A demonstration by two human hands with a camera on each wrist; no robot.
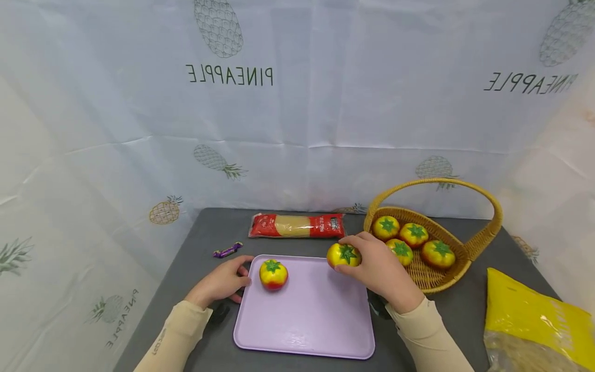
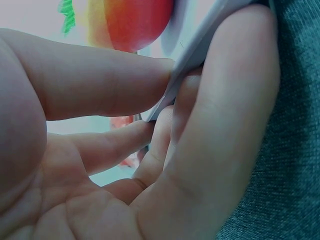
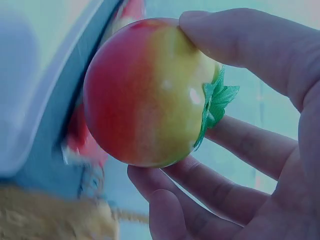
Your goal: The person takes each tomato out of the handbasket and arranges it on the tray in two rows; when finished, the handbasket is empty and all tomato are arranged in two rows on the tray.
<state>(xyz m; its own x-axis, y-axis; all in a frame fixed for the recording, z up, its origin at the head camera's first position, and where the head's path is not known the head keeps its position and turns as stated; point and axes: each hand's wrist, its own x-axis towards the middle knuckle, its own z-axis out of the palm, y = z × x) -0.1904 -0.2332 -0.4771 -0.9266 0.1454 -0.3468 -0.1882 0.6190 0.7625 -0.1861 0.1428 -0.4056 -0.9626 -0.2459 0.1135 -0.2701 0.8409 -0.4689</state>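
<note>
My right hand [image 1: 378,266] grips an artificial tomato [image 3: 150,95], red shading to yellow with green cloth leaves, between thumb and fingers. In the head view this tomato overlaps the top right part of a lilac tray [image 1: 307,315]. At the tray's left edge is my left hand [image 1: 225,281], which pinches the rim; the left wrist view has the thumb [image 2: 115,87] on the rim and fingers beneath it. A second tomato [image 1: 273,275] stands on the tray near its upper left corner, close to the left hand.
A wicker basket [image 1: 465,276] with a tall handle holds several more tomatoes at the right. Behind the tray lies a red-ended noodle packet [image 1: 297,226]. A purple wrapped candy [image 1: 228,250] is at the left, a yellow bag [image 1: 534,315] at the front right. Printed cloth [image 1: 325,113] hangs behind.
</note>
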